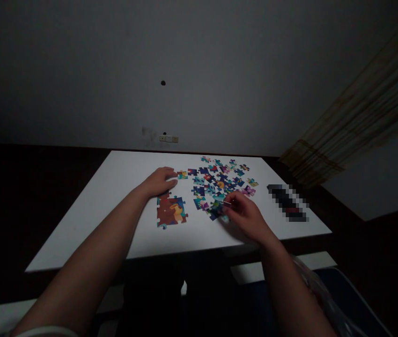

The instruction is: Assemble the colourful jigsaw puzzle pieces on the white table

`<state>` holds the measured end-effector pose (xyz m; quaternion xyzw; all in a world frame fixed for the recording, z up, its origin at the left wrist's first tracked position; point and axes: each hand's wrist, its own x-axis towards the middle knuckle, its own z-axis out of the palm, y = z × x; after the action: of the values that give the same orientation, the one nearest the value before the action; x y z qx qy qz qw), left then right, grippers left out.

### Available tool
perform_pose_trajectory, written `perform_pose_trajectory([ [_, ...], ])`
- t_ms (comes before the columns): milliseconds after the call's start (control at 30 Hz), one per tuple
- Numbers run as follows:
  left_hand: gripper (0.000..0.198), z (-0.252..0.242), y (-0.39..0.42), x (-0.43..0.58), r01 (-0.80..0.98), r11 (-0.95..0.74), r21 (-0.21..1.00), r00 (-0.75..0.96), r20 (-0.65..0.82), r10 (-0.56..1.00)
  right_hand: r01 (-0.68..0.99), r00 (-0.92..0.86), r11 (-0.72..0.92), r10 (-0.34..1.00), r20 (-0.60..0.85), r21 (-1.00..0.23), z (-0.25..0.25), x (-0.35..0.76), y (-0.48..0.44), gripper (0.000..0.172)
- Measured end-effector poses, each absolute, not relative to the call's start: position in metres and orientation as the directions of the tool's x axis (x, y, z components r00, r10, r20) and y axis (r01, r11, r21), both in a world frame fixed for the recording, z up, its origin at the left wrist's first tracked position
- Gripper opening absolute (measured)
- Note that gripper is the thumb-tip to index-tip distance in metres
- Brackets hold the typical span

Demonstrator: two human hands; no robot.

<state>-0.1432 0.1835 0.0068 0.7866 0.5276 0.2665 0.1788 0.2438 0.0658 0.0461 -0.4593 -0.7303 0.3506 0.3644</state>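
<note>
Jigsaw pieces point(220, 185) lie in a loose scatter right of centre on the white worktop point(90, 229). Your left hand point(160, 182) rests half-curled, fingertips point(175, 182) just beside a loose piece point(182, 175). Your right hand point(246, 220) pinches at the scatter's near side; can't tell if it grips a piece. Joined section point(171, 211), blocky, no clear long axis, sits just nearer than your left hand; blurred dark object point(286, 202) lies right of the scatter.
</note>
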Motion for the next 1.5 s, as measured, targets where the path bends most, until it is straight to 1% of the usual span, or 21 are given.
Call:
perform_pose_trajectory([
  [100,0.054,0.007,0.183,-0.143,0.758,-0.385,0.527,0.315,0.221,0.923,0.273,-0.417,0.211,0.905,0.082,-0.939,0.032,0.218,0.052,0.023],
  [167,0.052,0.007,0.184,-0.142,0.768,-0.391,0.507,0.327,0.215,0.92,0.243,-0.433,0.13,0.901,0.013,-0.961,0.021,0.209,0.052,0.027],
  [233,0.051,0.007,0.184,-0.141,0.769,-0.396,0.501,0.335,0.212,0.918,0.245,-0.356,0.081,0.935,-0.012,-0.966,0.011,0.207,0.058,0.031],
  [333,0.05,0.007,0.184,-0.14,0.77,-0.385,0.51,0.325,0.206,0.923,0.218,-0.186,0.059,0.982,0.018,-0.974,0.005,0.212,0.071,0.039],
  [400,0.049,0.006,0.185,-0.139,0.766,-0.377,0.521,0.315,0.206,0.926,0.209,-0.154,0.074,0.987,0.042,-0.975,0.007,0.214,0.074,0.045],
  [467,0.047,0.005,0.186,-0.139,0.758,-0.381,0.53,0.314,0.216,0.925,0.267,-0.192,0.13,0.978,0.079,-0.955,0.011,0.212,0.073,0.039],
  [533,0.044,0.004,0.186,-0.139,0.752,-0.39,0.531,0.316,0.229,0.921,0.358,-0.242,0.207,0.962,0.124,-0.91,0.013,0.208,0.069,0.029],
  [567,0.044,0.004,0.186,-0.139,0.751,-0.392,0.531,0.316,0.232,0.92,0.398,-0.26,0.239,0.955,0.141,-0.886,0.013,0.205,0.066,0.027],
  [700,0.044,0.005,0.186,-0.139,0.757,-0.388,0.525,0.318,0.222,0.922,0.485,-0.288,0.294,0.943,0.166,-0.824,0.008,0.197,0.061,0.028],
  [833,0.05,0.007,0.184,-0.139,0.765,-0.383,0.518,0.322,0.208,0.924,0.493,-0.293,0.328,0.935,0.201,-0.806,0.004,0.198,0.06,0.027],
  [900,0.049,0.007,0.183,-0.138,0.765,-0.381,0.52,0.318,0.209,0.925,0.489,-0.285,0.348,0.93,0.23,-0.8,0.005,0.2,0.059,0.027],
  [1000,0.044,0.008,0.183,-0.139,0.758,-0.383,0.528,0.317,0.215,0.924,0.493,-0.252,0.414,0.91,0.33,-0.765,0.008,0.201,0.057,0.028],
  [1100,0.044,0.008,0.183,-0.139,0.759,-0.387,0.524,0.324,0.212,0.922,0.509,-0.214,0.479,0.875,0.434,-0.716,0.008,0.201,0.055,0.027],
  [1167,0.044,0.009,0.183,-0.139,0.76,-0.39,0.52,0.33,0.209,0.921,0.5,-0.193,0.457,0.887,0.42,-0.736,0.006,0.2,0.056,0.027],
  [1233,0.042,0.01,0.182,-0.138,0.755,-0.392,0.525,0.332,0.209,0.92,0.466,-0.193,0.404,0.915,0.355,-0.787,0.003,0.199,0.056,0.032],
  [1300,0.038,0.011,0.181,-0.138,0.751,-0.388,0.535,0.323,0.215,0.922,0.441,-0.22,0.366,0.929,0.297,-0.82,0.0,0.198,0.057,0.031],
  [1400,0.036,0.012,0.18,-0.137,0.752,-0.374,0.542,0.306,0.216,0.927,0.456,-0.255,0.379,0.923,0.289,-0.806,0.002,0.197,0.057,0.026],
  [1500,0.04,0.013,0.18,-0.137,0.76,-0.368,0.535,0.308,0.202,0.93,0.47,-0.273,0.402,0.913,0.304,-0.786,0.007,0.197,0.057,0.03],
])
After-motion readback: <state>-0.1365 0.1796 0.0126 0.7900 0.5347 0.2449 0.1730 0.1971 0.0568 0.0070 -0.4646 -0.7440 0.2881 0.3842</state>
